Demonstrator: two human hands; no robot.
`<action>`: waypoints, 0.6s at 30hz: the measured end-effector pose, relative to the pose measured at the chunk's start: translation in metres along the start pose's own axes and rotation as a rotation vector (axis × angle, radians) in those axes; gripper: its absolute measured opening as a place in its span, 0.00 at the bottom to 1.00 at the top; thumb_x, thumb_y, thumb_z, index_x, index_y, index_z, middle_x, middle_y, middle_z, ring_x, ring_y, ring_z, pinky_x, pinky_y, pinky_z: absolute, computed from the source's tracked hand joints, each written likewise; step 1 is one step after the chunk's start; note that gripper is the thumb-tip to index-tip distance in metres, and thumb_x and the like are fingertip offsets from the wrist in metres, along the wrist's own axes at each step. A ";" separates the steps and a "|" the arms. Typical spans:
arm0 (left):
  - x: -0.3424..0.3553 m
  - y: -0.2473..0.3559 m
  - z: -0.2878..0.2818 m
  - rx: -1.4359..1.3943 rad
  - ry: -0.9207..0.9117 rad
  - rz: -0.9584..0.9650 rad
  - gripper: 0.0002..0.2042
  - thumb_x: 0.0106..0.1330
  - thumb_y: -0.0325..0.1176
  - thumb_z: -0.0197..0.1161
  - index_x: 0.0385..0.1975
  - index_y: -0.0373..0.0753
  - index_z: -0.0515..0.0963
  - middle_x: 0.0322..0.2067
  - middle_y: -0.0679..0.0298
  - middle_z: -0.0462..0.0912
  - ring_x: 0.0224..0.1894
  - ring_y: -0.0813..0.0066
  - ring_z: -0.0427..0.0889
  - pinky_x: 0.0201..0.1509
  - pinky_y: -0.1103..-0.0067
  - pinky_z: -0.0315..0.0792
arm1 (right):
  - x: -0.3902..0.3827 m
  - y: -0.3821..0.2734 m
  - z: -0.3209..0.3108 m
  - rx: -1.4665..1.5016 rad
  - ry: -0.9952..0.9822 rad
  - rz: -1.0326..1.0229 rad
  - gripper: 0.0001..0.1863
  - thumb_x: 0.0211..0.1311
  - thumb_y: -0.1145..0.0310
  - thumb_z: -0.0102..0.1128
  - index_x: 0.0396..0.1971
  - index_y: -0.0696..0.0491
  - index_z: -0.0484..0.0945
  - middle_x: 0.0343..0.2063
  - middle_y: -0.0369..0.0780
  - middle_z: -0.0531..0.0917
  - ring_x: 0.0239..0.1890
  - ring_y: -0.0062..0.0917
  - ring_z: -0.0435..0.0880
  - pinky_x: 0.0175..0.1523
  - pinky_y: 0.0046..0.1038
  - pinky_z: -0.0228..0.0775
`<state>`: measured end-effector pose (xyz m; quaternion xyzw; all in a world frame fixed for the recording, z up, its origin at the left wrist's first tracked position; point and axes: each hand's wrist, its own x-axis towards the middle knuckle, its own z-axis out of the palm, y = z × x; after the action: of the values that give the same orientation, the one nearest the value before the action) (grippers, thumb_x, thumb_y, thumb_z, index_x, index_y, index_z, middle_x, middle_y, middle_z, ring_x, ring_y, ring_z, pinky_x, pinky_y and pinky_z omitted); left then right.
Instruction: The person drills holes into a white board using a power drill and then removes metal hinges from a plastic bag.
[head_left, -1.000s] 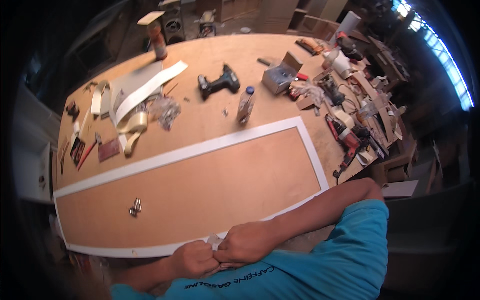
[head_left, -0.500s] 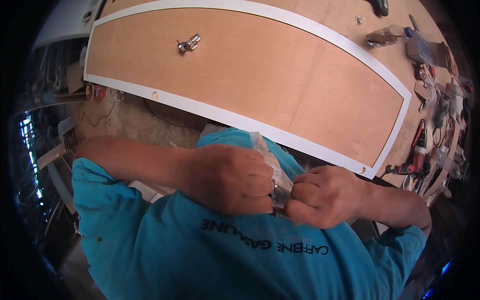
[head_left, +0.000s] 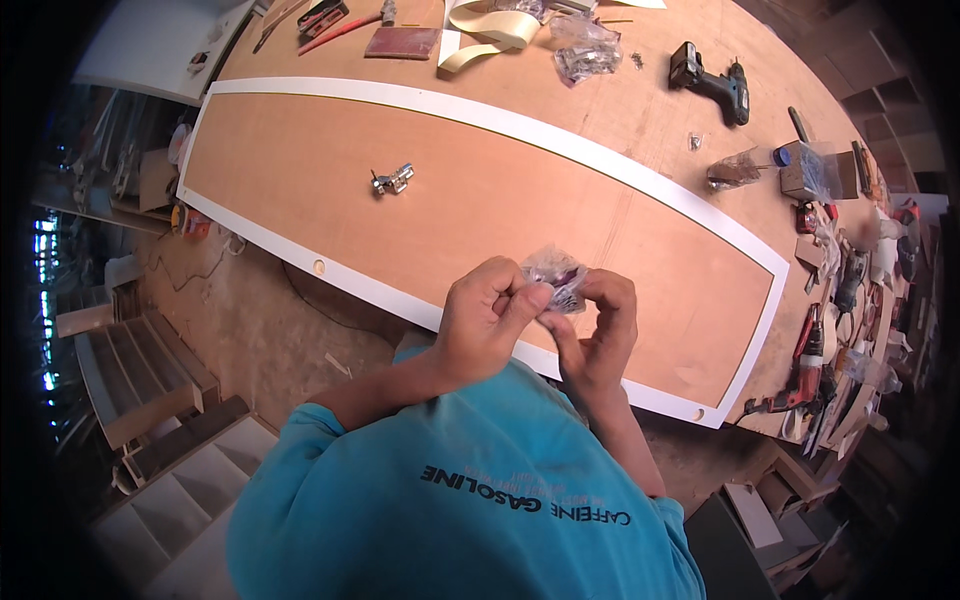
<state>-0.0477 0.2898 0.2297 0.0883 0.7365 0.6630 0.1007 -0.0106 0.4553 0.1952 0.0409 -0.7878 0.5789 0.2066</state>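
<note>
A small clear plastic bag is held up in front of my chest, over the near edge of the door panel. My left hand pinches it between thumb and curled fingers. On its other side, my right hand grips it with bent fingers and thumb. Something dark and shiny shows through the crumpled plastic, but I cannot make out what. The panel has a tan face and a white border, with round holes along its near side. Shiny metal cabinet hinges lie on it, left of my hands.
Beyond the panel lie a cordless drill, a plastic bag of parts and curled edging strip. A bottle and a red power tool rest at the right. Wooden cabinet parts stand on the floor at left.
Both hands have moved up and away from my chest, bringing the plastic bag over the panel's near edge. The view has shifted, showing more of the table's far side.
</note>
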 end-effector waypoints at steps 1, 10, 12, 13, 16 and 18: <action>-0.002 -0.002 -0.002 -0.051 -0.043 -0.049 0.14 0.76 0.36 0.60 0.26 0.38 0.71 0.26 0.69 0.71 0.29 0.84 0.66 0.33 0.80 0.62 | -0.001 0.002 0.003 0.076 0.017 0.055 0.25 0.53 0.73 0.79 0.47 0.57 0.73 0.43 0.46 0.79 0.44 0.33 0.82 0.48 0.28 0.76; -0.001 -0.037 -0.029 -0.661 -0.273 -0.286 0.23 0.77 0.44 0.60 0.62 0.34 0.71 0.51 0.63 0.79 0.57 0.76 0.77 0.62 0.77 0.73 | -0.009 -0.014 0.004 0.559 0.030 0.514 0.08 0.72 0.72 0.63 0.42 0.58 0.74 0.33 0.32 0.80 0.36 0.11 0.75 0.42 0.16 0.68; -0.005 -0.041 -0.034 -0.624 -0.385 -0.191 0.24 0.76 0.44 0.60 0.63 0.34 0.70 0.58 0.59 0.79 0.60 0.74 0.77 0.63 0.75 0.74 | -0.009 -0.021 0.012 0.496 0.047 0.531 0.08 0.73 0.70 0.63 0.43 0.58 0.75 0.32 0.31 0.80 0.34 0.11 0.75 0.41 0.16 0.68; -0.007 -0.042 -0.036 -0.696 -0.358 -0.212 0.23 0.76 0.44 0.60 0.62 0.34 0.71 0.58 0.59 0.79 0.59 0.75 0.78 0.62 0.75 0.74 | -0.010 -0.024 0.014 0.479 0.057 0.516 0.09 0.73 0.70 0.63 0.43 0.58 0.75 0.32 0.32 0.80 0.34 0.11 0.75 0.41 0.16 0.68; -0.008 -0.043 -0.045 -0.740 -0.335 -0.149 0.19 0.76 0.43 0.61 0.57 0.35 0.74 0.55 0.60 0.80 0.55 0.77 0.79 0.59 0.76 0.74 | -0.012 -0.034 0.021 0.367 0.044 0.503 0.09 0.73 0.70 0.64 0.43 0.59 0.75 0.33 0.32 0.80 0.33 0.12 0.75 0.40 0.16 0.68; -0.007 -0.043 -0.050 -0.540 -0.324 -0.042 0.16 0.76 0.42 0.62 0.52 0.36 0.77 0.53 0.60 0.81 0.51 0.78 0.80 0.57 0.77 0.74 | -0.014 -0.043 0.024 0.257 0.028 0.468 0.09 0.73 0.71 0.63 0.44 0.59 0.75 0.34 0.33 0.81 0.32 0.12 0.75 0.40 0.16 0.69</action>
<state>-0.0537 0.2354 0.1925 0.1475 0.5097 0.8098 0.2504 0.0080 0.4165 0.2224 -0.1244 -0.6929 0.7067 0.0709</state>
